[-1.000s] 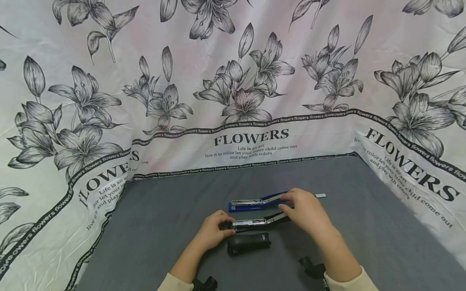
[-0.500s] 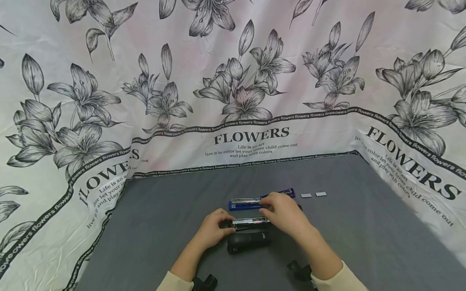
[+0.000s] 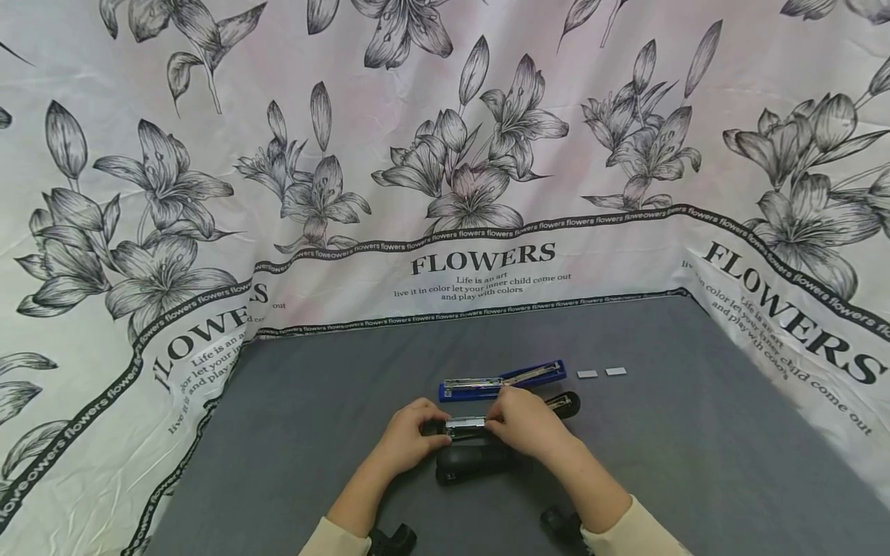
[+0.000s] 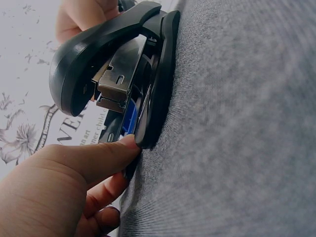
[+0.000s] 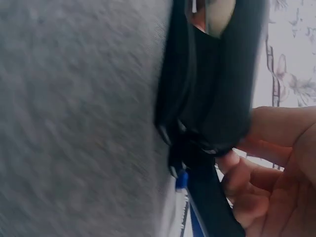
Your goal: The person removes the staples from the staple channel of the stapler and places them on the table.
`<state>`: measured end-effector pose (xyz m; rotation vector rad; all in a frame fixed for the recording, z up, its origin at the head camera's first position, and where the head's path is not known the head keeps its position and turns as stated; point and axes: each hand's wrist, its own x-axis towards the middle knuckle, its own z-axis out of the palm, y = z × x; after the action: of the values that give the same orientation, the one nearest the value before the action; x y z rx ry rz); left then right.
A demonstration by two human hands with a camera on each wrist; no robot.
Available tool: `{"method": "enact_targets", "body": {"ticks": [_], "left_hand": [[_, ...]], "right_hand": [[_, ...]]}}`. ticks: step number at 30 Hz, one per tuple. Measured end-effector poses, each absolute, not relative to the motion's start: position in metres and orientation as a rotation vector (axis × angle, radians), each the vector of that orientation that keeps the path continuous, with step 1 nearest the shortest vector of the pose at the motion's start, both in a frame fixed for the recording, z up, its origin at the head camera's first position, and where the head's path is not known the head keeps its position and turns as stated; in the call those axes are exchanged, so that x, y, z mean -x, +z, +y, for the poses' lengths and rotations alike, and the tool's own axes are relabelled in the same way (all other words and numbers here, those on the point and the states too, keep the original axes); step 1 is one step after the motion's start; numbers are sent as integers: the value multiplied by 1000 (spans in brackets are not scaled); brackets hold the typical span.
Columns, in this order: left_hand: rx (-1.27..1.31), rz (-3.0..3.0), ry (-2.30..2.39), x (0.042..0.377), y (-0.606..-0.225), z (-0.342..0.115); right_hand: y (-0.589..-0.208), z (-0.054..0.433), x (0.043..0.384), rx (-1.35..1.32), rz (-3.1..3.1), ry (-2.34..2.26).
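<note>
A black stapler (image 3: 466, 424) lies swung open on the table, its silver magazine facing up. My left hand (image 3: 410, 436) pinches its left end between thumb and fingers. With curled fingers, my right hand (image 3: 524, 421) pinches the magazine near its middle and covers the hinge side; the black cover (image 3: 566, 404) pokes out beyond it. Whether a small piece sits between those right fingertips is hidden. Just in front lies a second black stapler (image 3: 473, 463), folded closed; it fills much of the left wrist view (image 4: 108, 54), where my left thumb (image 4: 98, 158) shows beside its base.
Behind the hands a blue stapler (image 3: 473, 388) lies swung open. Two small light staple strips (image 3: 587, 374) rest to its right. Grey cloth (image 3: 334, 378) covers the table, and a white flower-printed curtain (image 3: 480, 262) stands around the back and sides.
My right hand has moved left from the open black stapler's cover to its magazine, uncovering the blue stapler's cover and a second staple strip. My left hand keeps its hold.
</note>
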<state>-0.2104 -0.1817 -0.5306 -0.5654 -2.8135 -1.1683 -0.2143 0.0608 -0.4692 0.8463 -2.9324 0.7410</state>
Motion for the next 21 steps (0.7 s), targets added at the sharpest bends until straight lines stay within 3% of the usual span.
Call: {"method": "enact_targets", "body": {"ticks": [21], "left_hand": [[547, -2846, -1175, 213, -532, -183]], "right_hand": [[-478, 51, 217, -671, -2882, 936]]}}
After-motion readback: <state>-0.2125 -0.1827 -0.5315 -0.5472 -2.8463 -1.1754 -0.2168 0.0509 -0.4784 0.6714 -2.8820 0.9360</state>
